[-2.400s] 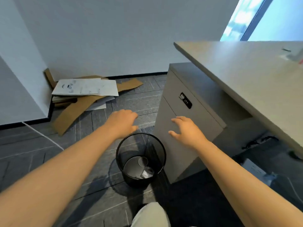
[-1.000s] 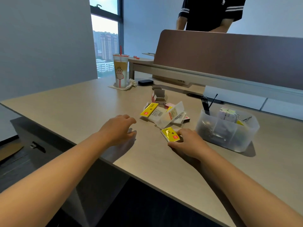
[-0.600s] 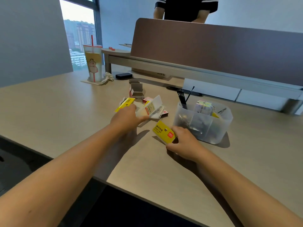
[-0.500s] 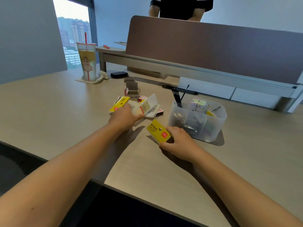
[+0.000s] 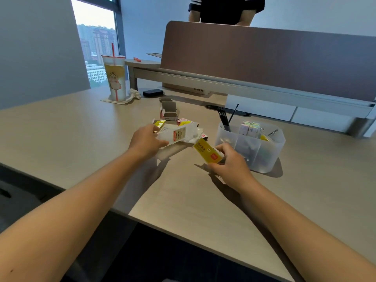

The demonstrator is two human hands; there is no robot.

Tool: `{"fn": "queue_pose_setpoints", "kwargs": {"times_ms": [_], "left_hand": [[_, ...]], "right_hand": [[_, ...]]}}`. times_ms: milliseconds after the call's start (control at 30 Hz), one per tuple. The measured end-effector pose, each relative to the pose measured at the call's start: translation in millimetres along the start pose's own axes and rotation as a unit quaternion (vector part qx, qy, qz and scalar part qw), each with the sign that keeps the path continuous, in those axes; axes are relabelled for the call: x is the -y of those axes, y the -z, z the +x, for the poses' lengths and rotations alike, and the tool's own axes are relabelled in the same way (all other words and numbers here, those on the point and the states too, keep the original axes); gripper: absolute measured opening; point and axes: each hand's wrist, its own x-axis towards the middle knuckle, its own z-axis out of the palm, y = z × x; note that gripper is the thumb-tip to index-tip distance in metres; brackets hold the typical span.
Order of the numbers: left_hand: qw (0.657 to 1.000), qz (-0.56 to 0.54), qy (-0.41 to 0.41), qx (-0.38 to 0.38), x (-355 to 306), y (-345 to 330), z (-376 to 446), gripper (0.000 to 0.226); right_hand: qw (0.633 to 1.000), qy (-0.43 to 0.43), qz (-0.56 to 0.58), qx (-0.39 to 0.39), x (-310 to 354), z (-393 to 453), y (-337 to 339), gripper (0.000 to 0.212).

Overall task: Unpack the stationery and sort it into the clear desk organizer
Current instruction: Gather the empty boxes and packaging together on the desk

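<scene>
Hands are now both busy at the pale wooden desk, well apart from each other. A couple of seconds ago I was bent over a black mesh bin on the floor with both hands empty; since then my view has swung back up to the desk and each hand has taken hold of something.

My right hand pinches a small flat yellow packet with a red logo, tilted and lifted just clear of the desk. A second ago that packet lay flat under my fingers. It hangs just beside the clear plastic desk organizer, which stands on the desk to my right, holding black pens, a stack of pastel sticky notes and some clips I cannot make out clearly.

My left hand grips the near edge of a clear plastic wrapper with a printed label in the pile of loose packaging; half a second ago it was only reaching that pile. Behind the pile an opened small cardboard box stands upright.

I judge the bin trip is finished and unpacking has resumed: the yellow packet is the next item to open, and the wrapper looks like empty rubbish to clear.

Farther off stand a tall plastic cup with a red straw and a brown desk divider, with a person in a dark shirt behind it.
</scene>
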Motion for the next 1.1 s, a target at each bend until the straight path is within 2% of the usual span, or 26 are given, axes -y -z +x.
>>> {"fn": "queue_pose_setpoints", "kwargs": {"times_ms": [100, 300, 567, 800, 900, 1100], "left_hand": [[0.999, -0.041, -0.001, -0.022, 9.1, 22.9, -13.4, 0.051], [0.994, -0.083, 0.014, -0.074, 52.3, 82.1, -52.8, 0.046], [0.961, -0.139, 0.111, -0.21, 122.1, 166.4, -120.4, 0.045], [0.925, -0.17, 0.198, -0.275, 198.1, 223.8, -191.3, 0.039], [0.916, -0.144, 0.241, -0.287, 243.3, 238.7, -214.9, 0.041], [0.888, -0.112, 0.361, -0.264, 352.5, 233.2, -235.0, 0.041]], "right_hand": [[0.999, -0.007, 0.041, -0.003, 10.2, -0.5, -8.4, 0.023], [0.99, 0.01, 0.141, 0.026, 50.5, -8.3, -45.9, 0.022], [0.974, 0.079, 0.176, 0.117, 125.3, -29.7, -113.8, 0.021], [0.949, 0.191, 0.133, 0.213, 190.8, -60.7, -197.4, 0.024], [0.936, 0.193, 0.112, 0.272, 203.0, -70.8, -247.2, 0.021], [0.92, 0.163, 0.031, 0.356, 203.4, -72.8, -354.7, 0.024]]}}
